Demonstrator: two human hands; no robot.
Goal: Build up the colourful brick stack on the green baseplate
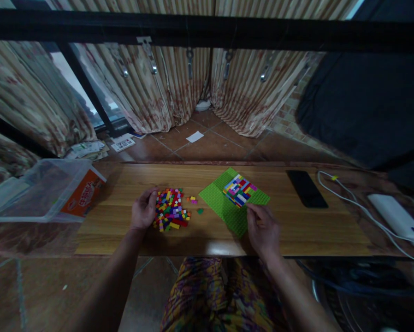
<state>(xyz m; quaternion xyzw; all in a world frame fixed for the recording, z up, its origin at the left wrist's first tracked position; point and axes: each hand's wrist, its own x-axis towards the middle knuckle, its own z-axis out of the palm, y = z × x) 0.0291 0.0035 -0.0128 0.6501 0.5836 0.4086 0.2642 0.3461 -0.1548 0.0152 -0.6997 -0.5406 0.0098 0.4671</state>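
A loose pile of small coloured toy bricks (pixel 172 208) lies on the wooden tabletop. My left hand (pixel 144 210) rests against the left side of the pile, cupped, with no brick visible in it. To the right, a green baseplate (pixel 224 213) lies turned at an angle. A flat block of joined multicoloured bricks (pixel 239 190) sits on the plate's upper part. At the near corner of that block is my right hand (pixel 264 228), thumb and fingers pinched together. Whatever is between those fingertips is too small to make out.
A few stray bricks (pixel 192 200) and a green piece (pixel 200 211) lie between pile and plate. A clear plastic box (pixel 51 170) stands left. A black phone (pixel 307 189), a white cable (pixel 361 198) and a white power bank (pixel 395 216) lie right. A dark bar crosses above.
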